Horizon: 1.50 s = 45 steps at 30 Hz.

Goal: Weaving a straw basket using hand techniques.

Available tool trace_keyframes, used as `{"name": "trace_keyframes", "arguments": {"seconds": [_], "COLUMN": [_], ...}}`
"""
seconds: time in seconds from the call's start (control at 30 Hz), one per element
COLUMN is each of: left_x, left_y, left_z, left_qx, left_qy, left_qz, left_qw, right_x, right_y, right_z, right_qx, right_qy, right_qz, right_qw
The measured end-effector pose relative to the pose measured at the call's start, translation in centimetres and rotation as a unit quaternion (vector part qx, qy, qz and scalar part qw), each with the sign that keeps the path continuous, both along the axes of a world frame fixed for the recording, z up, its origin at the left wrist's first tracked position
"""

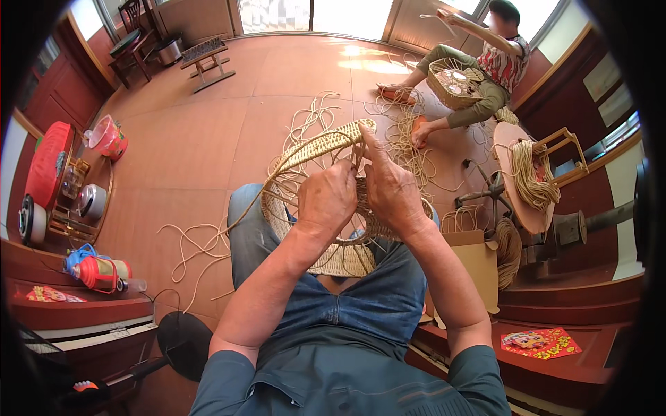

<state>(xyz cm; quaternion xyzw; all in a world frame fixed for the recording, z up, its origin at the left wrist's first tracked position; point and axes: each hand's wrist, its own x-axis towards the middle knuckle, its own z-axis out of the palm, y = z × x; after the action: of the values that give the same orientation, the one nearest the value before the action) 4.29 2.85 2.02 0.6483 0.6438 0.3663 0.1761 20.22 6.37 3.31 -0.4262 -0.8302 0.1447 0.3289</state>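
A half-woven basket [326,144] of pale straw cord rests on my lap between my knees, with a plaited band at its far side and open ribs below it. My left hand [325,200] is closed at the middle of the basket, its fingertips pinching near the ribs just under the band. Close beside it, my right hand [392,191] grips the band's right end, the index finger stretched up along it. What lies between the fingertips is mostly hidden by the hands. A long cord [251,208] trails from the basket's left side over my left thigh.
Loose cords [409,149] lie tangled on the floor ahead. At the far right a seated person [503,55] has a basket [444,83] on the lap. Cord coils [533,177] hang on a round board, near a cardboard box [472,267]. A low bench [203,59] stands far left.
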Motion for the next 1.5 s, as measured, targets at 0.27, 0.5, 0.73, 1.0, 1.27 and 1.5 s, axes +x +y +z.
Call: {"name": "trace_keyframes", "arguments": {"seconds": [0.27,0.5,0.73,1.0,1.27,1.5], "left_x": [0.2,-0.6,-0.8,-0.9,-1.1,-0.9], "left_y": [1.2,0.8,0.2,0.1,-0.2,-1.2], "left_z": [1.2,1.2,1.5,1.2,1.2,0.6], "left_qx": [-0.044,-0.033,-0.039,-0.031,-0.017,0.027], "left_qy": [0.077,-0.020,0.004,-0.020,-0.002,0.009], "left_qz": [0.014,-0.051,-0.055,-0.043,-0.023,-0.039], "left_qw": [0.996,0.998,0.998,0.998,1.000,0.999], "right_x": [-0.2,0.0,-0.3,-1.7,-2.6,-1.5], "right_y": [0.1,-0.2,-0.1,-1.4,-2.3,-2.9], "right_z": [-0.1,0.2,-0.8,-1.9,-2.5,-2.4], "right_qx": [0.041,0.027,0.039,0.036,0.046,-0.325], "right_qy": [0.003,-0.008,0.070,0.155,0.176,0.540], "right_qz": [0.012,0.008,0.008,-0.058,-0.130,0.054], "right_qw": [0.999,1.000,0.997,0.986,0.975,0.774]}}
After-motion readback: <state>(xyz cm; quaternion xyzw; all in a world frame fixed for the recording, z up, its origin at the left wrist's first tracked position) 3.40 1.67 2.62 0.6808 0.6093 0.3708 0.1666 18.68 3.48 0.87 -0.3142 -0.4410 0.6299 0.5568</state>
